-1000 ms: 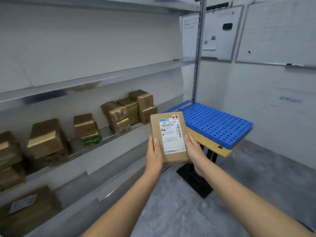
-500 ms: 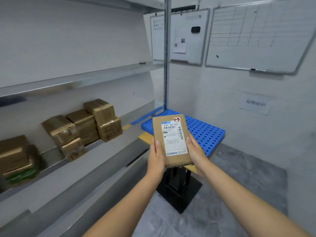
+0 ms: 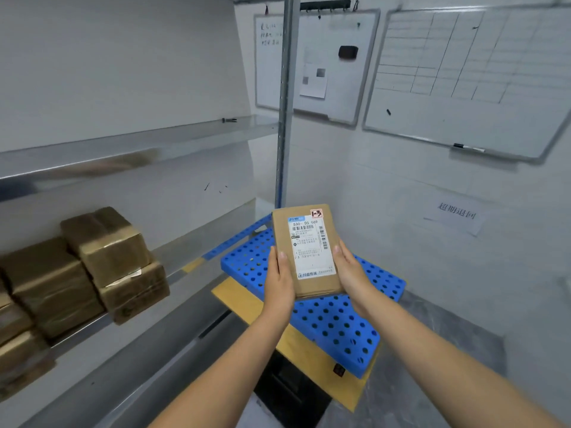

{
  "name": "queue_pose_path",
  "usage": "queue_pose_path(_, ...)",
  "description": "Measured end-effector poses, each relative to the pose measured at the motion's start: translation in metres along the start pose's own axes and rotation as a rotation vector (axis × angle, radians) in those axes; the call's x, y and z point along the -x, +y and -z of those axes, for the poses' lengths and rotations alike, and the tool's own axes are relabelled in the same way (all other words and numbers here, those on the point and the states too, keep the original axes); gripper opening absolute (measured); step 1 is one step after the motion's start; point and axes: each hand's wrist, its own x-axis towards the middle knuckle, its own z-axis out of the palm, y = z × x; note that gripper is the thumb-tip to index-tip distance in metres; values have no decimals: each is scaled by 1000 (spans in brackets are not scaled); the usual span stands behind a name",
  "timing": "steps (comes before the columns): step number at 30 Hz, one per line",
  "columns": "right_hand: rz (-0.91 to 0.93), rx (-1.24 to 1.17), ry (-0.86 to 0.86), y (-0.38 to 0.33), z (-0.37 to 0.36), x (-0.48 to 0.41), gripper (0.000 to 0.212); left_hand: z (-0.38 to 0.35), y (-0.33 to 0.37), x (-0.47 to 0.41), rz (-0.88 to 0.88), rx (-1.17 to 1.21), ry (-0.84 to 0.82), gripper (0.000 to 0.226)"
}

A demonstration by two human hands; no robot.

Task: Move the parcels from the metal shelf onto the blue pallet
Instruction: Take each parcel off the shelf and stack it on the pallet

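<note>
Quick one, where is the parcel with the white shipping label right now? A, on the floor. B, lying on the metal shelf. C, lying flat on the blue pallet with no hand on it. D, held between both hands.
D: the left hand and right hand grip the parcel by its long sides, in front of the blue pallet.

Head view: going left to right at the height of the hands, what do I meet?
Stacked parcels on the metal shelf → left hand → held parcel → right hand → paper sign.
</note>
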Motion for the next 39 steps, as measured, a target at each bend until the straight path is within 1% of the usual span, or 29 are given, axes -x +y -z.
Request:
queue_pose_path(8, -16, 53, -38, 20, 16, -71, 45, -33, -29, -58, 78, -16, 7, 59)
queue_pose_path(13, -32, 106, -76, 36, 46, -142, 44, -75, -39, -99, 147, 1, 32, 64)
queue_pose_path(17, -76, 139, -163, 50, 62, -212, 42, -108, -55, -145, 194, 23, 114, 65)
queue_pose_path(25, -156, 139, -409, 74, 72, -349, 45, -160, -86, -246, 292, 36, 359, 62)
queue_pose_path(29, -151, 166, -464, 89, 80, -406, 44, -185, -101, -285, 339, 57, 439, 61)
queue_pose_path(32, -182, 168, -511, 105, 80, -441, 42, -199, -114, -311, 374, 106, 480, 62)
queue_pose_path(35, -220, 185, -506, 125, 76, -473, 43, -207, -128, -335, 410, 128, 536, 63)
queue_pose_path(39, -249, 231, -572, 147, 66, -509, 43, -209, -150, -360, 459, 142, 593, 61)
